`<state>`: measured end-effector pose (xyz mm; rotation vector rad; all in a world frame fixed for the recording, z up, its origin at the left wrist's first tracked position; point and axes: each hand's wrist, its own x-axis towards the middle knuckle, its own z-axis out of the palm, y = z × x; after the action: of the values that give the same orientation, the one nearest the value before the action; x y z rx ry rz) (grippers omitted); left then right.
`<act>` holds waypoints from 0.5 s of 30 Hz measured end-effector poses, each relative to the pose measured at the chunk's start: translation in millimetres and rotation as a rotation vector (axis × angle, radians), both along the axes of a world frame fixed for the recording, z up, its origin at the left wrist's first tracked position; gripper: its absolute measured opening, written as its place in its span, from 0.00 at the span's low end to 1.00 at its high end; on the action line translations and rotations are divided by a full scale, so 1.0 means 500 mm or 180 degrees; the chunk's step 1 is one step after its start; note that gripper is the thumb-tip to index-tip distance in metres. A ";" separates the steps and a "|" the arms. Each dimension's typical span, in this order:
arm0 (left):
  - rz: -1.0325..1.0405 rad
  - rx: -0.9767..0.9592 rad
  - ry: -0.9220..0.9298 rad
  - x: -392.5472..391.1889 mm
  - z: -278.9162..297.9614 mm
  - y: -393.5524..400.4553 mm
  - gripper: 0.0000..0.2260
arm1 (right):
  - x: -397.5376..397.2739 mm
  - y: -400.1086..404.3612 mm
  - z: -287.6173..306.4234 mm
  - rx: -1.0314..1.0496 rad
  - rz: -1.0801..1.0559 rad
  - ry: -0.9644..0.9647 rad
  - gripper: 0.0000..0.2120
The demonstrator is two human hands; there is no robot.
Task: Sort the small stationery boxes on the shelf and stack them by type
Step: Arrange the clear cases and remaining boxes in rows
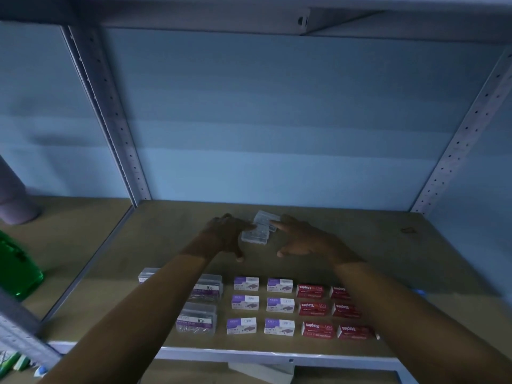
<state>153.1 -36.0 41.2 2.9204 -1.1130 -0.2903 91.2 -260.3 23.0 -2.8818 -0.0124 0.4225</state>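
Observation:
Several clear plastic boxes (259, 230) lie in a loose pile at the middle of the shelf board (388, 245). My left hand (225, 235) touches the pile's left side with its fingertips. My right hand (302, 238) is spread, its index finger on the pile's right side. Nearer the front edge stand several purple-and-white staple boxes (260, 304) in two columns. Red staple boxes (314, 307) form two columns to their right, partly hidden by my right forearm. Clear paper-clip boxes (198, 321) with purple labels sit at the left, partly under my left forearm.
Perforated grey uprights (116, 117) frame the bay, and an upper shelf (249, 12) hangs overhead. A green bottle (16, 267) and a mauve cylinder (13, 200) stand in the bay to the left. A small dark clip (407, 230) lies at the back right.

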 end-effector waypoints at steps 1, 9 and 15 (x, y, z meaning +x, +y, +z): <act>0.0006 -0.0048 -0.0022 0.000 -0.002 0.000 0.41 | -0.002 -0.001 0.001 -0.0008 0.0021 -0.0046 0.48; -0.0010 -0.0574 -0.0162 0.002 -0.018 0.020 0.34 | -0.013 -0.017 -0.014 0.0198 -0.0072 -0.0494 0.39; -0.0055 -0.1041 -0.0498 -0.010 -0.045 0.022 0.25 | -0.024 -0.014 -0.032 0.0506 -0.0292 -0.1307 0.15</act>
<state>148.3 -24.8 18.5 2.6790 -1.0842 0.1139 79.4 -267.4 7.1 -2.7440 0.0166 -0.1828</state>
